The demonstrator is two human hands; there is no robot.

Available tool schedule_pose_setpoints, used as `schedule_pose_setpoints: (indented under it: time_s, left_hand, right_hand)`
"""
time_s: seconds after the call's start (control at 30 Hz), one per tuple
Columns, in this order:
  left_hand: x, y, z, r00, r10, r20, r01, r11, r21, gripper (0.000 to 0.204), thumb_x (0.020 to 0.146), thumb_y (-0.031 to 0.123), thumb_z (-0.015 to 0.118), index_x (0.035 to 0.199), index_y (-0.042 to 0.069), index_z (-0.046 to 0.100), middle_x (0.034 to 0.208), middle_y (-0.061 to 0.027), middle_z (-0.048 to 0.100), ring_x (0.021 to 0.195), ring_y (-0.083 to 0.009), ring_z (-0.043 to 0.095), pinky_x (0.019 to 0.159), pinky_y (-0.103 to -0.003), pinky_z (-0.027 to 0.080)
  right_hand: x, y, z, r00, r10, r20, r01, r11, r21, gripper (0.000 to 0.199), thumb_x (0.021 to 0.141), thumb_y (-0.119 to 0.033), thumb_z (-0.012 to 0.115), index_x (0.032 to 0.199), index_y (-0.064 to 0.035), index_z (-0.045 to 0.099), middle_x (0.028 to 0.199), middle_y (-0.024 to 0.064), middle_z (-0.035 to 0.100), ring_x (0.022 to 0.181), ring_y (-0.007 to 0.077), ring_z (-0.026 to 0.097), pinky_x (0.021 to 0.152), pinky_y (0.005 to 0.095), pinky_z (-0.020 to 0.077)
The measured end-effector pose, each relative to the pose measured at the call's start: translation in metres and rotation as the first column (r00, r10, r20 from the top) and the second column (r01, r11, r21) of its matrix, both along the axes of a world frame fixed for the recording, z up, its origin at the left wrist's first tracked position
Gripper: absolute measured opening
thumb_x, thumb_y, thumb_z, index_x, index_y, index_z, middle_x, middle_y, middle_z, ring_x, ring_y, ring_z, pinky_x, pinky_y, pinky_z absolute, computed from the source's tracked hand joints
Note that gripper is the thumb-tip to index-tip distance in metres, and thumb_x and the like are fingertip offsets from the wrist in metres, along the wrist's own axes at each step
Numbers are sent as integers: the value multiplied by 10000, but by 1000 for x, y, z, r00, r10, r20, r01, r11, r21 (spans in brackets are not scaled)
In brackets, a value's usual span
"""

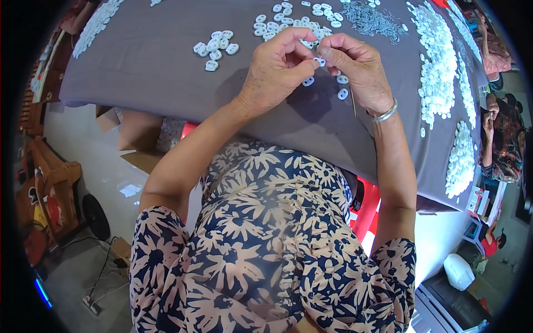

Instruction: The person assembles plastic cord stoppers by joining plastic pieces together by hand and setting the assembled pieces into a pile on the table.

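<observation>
Above the near part of the table, my left hand [273, 71] pinches a small white oval plastic piece with two holes [320, 61] between thumb and index finger. My right hand [360, 67], with a silver bangle at the wrist, closes its thumb and fingertips on the same piece from the other side. A thin pointed rod [353, 103] sticks out below my right palm; its upper end is hidden. Just under my hands lie a few loose white two-hole pieces [342, 94]. More of them spread beyond my fingers [275, 26].
Grey cloth covers the table [166, 72]. A small cluster of white pieces [215, 44] lies left of my hands. Small grey metal parts [373, 21] are heaped at the back. Large white piles [436, 66] run along the right side. Other people [502, 133] sit at the right.
</observation>
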State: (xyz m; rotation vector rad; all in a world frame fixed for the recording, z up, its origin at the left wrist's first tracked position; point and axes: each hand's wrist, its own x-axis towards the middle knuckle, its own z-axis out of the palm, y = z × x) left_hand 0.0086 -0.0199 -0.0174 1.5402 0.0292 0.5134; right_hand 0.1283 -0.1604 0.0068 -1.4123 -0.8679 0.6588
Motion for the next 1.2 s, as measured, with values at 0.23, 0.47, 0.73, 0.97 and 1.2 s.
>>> schedule_pose_setpoints:
  time_s: [0.23, 0.47, 0.73, 0.97, 1.2]
  left_hand:
    - [-3, -1, 4, 1000, -5, -2, 5, 1000, 10, 400, 840, -19, 652, 1215, 29, 521, 853, -6, 635, 749, -42, 576, 664, -185, 469]
    - [-3, 0, 1, 1000, -1, -7, 1, 999, 54, 410, 849, -12, 656, 1231, 24, 511, 857, -11, 635, 770, -46, 580, 685, -189, 475]
    - [-1, -3, -2, 1000, 18, 23, -18, 1000, 0, 373, 833, -9, 642, 1183, 22, 518, 824, -18, 641, 725, -48, 582, 655, -196, 487]
    - [0, -8, -4, 994, 103, 48, -100, 993, -55, 325, 824, -11, 627, 1128, 7, 513, 796, -17, 643, 700, -40, 578, 631, -194, 487]
    - [3, -11, -7, 991, 104, 89, -88, 983, -163, 312, 831, -68, 617, 1109, 1, 495, 814, -39, 636, 691, -61, 592, 611, -200, 506]
  right_hand:
    - [-1, -1, 1, 1000, 14, -11, -15, 1000, -26, 155, 904, -180, 656, 975, -45, 677, 826, -32, 606, 718, 55, 513, 632, 220, 419]
    - [-2, -1, 1, 1000, 22, -10, -22, 1000, -12, 155, 906, -178, 653, 983, -45, 675, 840, -31, 607, 719, 55, 510, 640, 218, 420]
    - [-3, -3, 4, 994, 28, 105, -23, 998, -54, 165, 920, -175, 634, 990, -30, 666, 840, -28, 601, 730, 48, 503, 650, 211, 425]
    - [-12, 1, 5, 960, -48, 276, 68, 996, -63, 172, 939, -181, 611, 972, -16, 644, 781, -39, 581, 670, 43, 504, 596, 185, 417]
    - [-23, 10, -14, 902, -203, 381, 209, 977, 26, 111, 934, -118, 600, 949, -13, 635, 774, -32, 605, 684, 27, 517, 606, 183, 443]
